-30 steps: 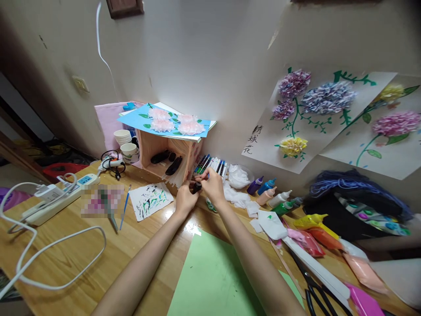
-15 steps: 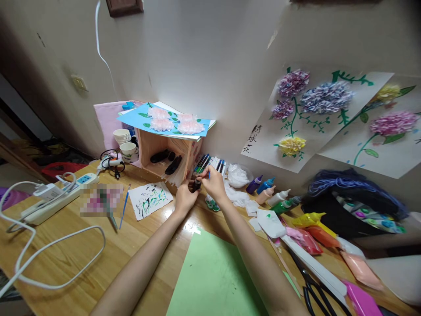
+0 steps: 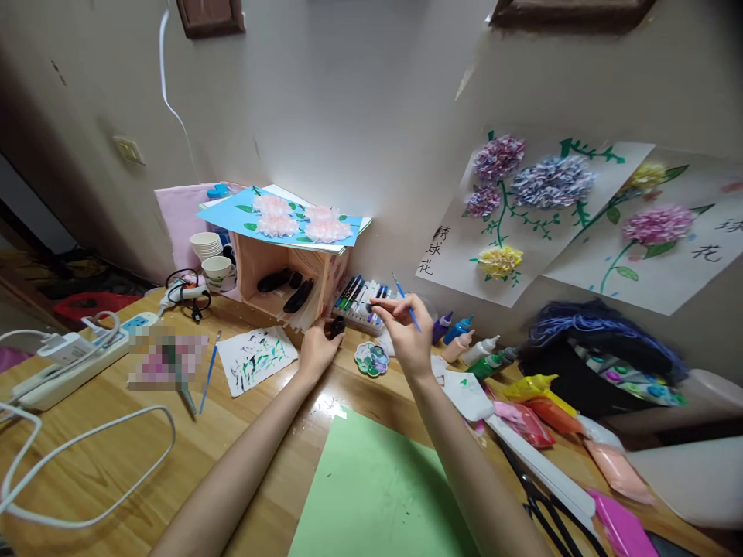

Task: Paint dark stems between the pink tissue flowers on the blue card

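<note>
My left hand is closed round a small black bottle standing on the wooden table, close to the wooden box. My right hand is raised a little to the right of the bottle. It pinches a thin blue paintbrush that points up and to the left. Between and below the hands lies a small round paint palette with several colours. A green sheet of paper lies near me between my forearms.
A wooden box with flower collages on top stands at the wall, markers beside it. Paint bottles, coloured pouches and scissors lie on the right. A power strip, white cable, another brush and a daubed paper are on the left.
My right hand has lifted away from the bottle to the right, and the blue brush in it now shows. The palette it covered is now in view. My left hand stays on the bottle.
</note>
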Available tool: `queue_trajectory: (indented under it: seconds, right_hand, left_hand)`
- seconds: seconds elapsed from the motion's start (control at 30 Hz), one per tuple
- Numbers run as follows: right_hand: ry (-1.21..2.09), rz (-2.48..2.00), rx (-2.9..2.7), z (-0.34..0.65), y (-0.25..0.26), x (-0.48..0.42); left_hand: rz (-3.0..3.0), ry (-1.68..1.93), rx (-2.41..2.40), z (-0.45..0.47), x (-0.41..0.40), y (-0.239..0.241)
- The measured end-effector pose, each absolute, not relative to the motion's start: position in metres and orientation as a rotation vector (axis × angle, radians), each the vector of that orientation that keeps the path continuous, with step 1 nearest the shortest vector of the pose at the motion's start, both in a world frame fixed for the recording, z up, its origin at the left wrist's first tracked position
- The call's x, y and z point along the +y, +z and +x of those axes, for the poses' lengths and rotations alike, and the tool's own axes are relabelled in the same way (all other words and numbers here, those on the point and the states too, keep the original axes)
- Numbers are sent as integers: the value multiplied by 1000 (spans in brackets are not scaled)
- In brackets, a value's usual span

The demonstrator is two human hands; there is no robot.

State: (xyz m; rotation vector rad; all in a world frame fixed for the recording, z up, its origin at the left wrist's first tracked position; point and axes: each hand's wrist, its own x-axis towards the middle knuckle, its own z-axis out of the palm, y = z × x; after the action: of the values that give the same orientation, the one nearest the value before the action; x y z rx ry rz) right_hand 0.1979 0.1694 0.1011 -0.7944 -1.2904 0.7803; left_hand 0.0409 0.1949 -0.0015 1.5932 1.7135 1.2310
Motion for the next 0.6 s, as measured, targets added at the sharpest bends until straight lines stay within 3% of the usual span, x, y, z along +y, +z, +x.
queue_trajectory:
  seconds: [0.3,0.6]
  right_hand:
    - [979,-499,-920,223,137,103]
    - [1168,-277,-775,211,163,78]
  left_hand:
    - [1509,1169,1659,30,182,15]
    - [1219,1258,1411,-20,148,100]
